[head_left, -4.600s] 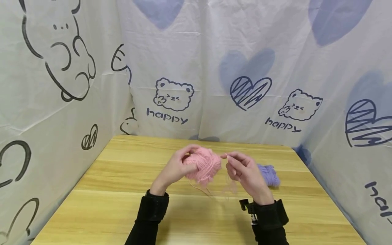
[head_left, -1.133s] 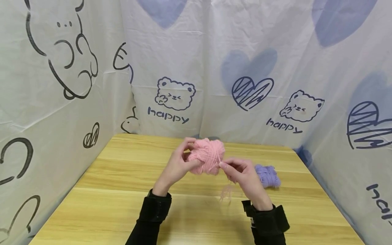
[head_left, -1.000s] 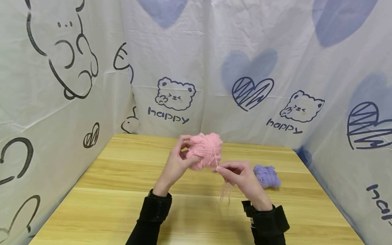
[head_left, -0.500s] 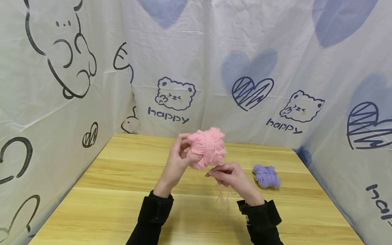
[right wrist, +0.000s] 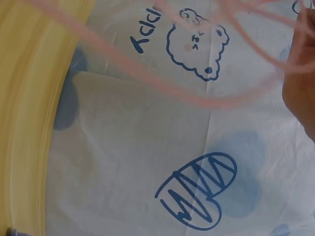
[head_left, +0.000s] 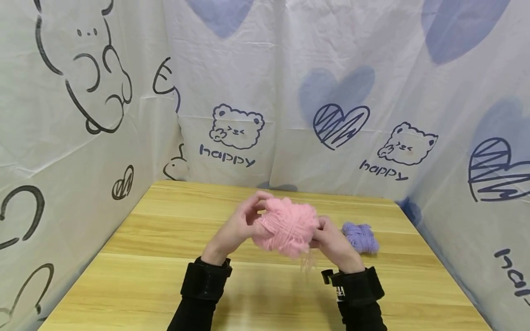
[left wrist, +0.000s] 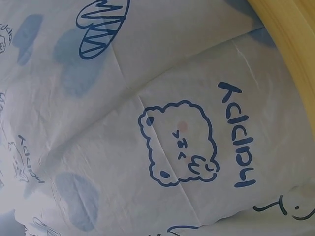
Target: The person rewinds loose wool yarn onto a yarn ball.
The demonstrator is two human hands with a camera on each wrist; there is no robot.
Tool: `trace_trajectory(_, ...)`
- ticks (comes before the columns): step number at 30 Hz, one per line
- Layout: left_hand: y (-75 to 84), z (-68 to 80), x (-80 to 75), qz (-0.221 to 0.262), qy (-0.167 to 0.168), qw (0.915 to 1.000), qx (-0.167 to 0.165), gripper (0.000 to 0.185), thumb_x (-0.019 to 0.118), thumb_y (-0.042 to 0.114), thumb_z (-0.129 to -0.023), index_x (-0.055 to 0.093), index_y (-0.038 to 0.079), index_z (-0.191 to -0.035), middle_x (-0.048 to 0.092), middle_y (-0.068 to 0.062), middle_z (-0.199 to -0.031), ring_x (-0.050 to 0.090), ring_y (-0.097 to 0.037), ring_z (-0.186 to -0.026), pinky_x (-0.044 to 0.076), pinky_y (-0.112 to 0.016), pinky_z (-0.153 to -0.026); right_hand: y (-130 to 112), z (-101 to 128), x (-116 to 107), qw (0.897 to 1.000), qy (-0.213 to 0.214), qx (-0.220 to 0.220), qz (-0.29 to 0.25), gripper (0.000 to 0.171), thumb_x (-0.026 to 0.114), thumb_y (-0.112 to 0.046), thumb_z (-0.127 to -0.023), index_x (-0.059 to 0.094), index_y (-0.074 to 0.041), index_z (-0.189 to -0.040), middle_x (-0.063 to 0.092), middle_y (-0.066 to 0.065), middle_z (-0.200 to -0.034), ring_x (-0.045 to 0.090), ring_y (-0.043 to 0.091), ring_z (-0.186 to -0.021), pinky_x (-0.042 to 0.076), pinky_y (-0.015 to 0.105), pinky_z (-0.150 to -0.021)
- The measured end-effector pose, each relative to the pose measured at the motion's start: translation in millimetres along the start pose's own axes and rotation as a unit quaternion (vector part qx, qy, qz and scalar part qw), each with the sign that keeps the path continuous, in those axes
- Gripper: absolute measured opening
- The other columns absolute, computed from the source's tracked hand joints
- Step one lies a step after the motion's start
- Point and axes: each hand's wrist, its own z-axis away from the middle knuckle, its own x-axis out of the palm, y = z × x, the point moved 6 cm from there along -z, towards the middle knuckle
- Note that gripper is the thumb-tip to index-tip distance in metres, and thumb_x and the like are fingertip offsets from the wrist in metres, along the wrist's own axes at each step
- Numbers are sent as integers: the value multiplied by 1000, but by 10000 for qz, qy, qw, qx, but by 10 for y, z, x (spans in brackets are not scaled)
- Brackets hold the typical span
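Pink yarn ball [head_left: 287, 226] between hands above table [head_left: 145, 276]; left hand [head_left: 240, 225] grips it, right hand [head_left: 333, 241] pinches loose strand.

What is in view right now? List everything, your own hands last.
pink yarn: 1 ball, pink, held above the table between both hands, loose strands hanging below
purple yarn: 1 small bundle, purple, on the table right of the hands
table: 1, light wood
backdrop: white cloth with bears, hearts and "happy", on three sides
left hand: grips the pink yarn's left side
right hand: at its right side, fingers partly hidden
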Motion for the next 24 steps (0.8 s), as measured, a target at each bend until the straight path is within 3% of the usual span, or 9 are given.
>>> trace_trajectory(4,-38,13,54,-246,-498,9984,-136,53,63,-2,-73,49,3,-124,60,-3,-114,62,-16,-93,57,-31,-78,-43,11,-19,9992,94,-101,-369,25,42,-14,-102,65,-18,-94,63,-12,-82,57,1,-72,49,16,-65)
trace_trajectory(8,-83,10,34,-767,-507,9954,-254,52,65,0,-72,52,4,-122,57,-10,-112,60,-18,-94,56,-32,-80,-118,28,-35,9958,324,-347,-784,23,41,-16,-103,61,-15,-93,49,-12,-68,42,2,-57,33,15,-51)
trace_trajectory(12,-141,-5,-42,-1280,-121,9901,-554,49,65,0,-72,55,14,-118,56,-11,-106,60,-21,-90,55,-34,-78,-239,65,-16,9917,379,-836,-898,25,37,-10,-104,63,-11,-102,40,-9,-63,25,10,-53,16,26,-51)
trace_trajectory(17,-181,-31,-134,-1663,536,9818,-748,47,68,2,-74,54,19,-116,56,-11,-104,62,-21,-88,56,-34,-77,-352,114,59,9907,394,-1231,-438,30,39,-4,-102,67,-12,-110,43,-6,-64,24,14,-53,16,31,-50)
trace_trajectory(24,-193,-40,-247,-1151,1580,9778,-749,44,71,5,-80,47,16,-115,52,-14,-109,65,-21,-84,59,-34,-70,-330,115,194,9930,587,-859,557,22,49,-8,-99,69,-14,-107,41,-3,-65,32,16,-57,22,31,-51)
